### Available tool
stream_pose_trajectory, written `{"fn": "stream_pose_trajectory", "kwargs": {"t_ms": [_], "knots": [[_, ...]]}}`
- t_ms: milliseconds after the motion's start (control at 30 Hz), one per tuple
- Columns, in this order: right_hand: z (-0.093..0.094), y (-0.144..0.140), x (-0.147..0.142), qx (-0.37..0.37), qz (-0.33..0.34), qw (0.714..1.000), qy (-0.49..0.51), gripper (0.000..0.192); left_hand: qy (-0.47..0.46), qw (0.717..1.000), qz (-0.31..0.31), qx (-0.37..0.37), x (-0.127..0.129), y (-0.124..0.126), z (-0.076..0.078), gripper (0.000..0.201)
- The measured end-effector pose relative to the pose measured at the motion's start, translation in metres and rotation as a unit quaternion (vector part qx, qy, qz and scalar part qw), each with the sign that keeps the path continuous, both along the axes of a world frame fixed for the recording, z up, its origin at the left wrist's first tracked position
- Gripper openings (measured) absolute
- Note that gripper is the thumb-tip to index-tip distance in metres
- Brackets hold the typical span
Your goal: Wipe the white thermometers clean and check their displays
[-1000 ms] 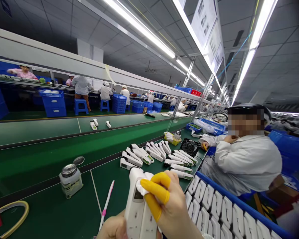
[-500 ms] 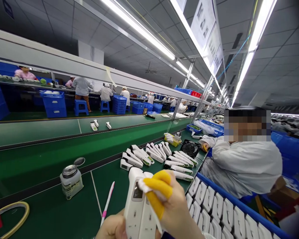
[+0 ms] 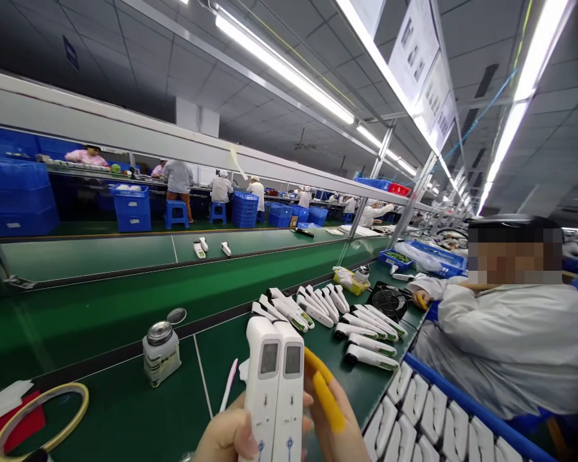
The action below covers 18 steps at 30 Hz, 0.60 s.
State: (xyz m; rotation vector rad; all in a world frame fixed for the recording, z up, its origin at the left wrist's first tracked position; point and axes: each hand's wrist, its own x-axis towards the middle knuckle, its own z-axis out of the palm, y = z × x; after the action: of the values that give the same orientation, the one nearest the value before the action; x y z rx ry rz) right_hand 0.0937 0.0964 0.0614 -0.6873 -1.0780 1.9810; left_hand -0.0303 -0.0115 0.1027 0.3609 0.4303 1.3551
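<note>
thermometers (image 3: 274, 391) stand side by side, gripped between left hand (image 3: 226, 436) and seemingly right hand (image 3: 332, 417).

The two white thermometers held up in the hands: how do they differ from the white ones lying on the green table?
The two held thermometers stand upright, side by side and touching, their small grey screens facing the camera. The table thermometers lie flat in slanted rows, spread apart, screens mostly not visible. The held pair is gripped by the left hand and right hand; the table ones lie untouched. Both groups look the same white, handle-shaped model.
</note>
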Motion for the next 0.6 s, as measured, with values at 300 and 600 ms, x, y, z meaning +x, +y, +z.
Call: {"fn": "stream_pose_trajectory", "kwargs": {"t_ms": [300,600], "knots": [[-0.004,-0.039,-0.008,-0.119,-0.019,0.992,0.035,0.050,0.167,0.968,0.082,-0.167,0.025,0.012,-0.003,0.073],[0.004,-0.040,-0.010,-0.212,-0.053,0.963,0.158,0.037,0.320,0.920,0.166,-0.151,0.038,0.019,0.008,0.068]]}}
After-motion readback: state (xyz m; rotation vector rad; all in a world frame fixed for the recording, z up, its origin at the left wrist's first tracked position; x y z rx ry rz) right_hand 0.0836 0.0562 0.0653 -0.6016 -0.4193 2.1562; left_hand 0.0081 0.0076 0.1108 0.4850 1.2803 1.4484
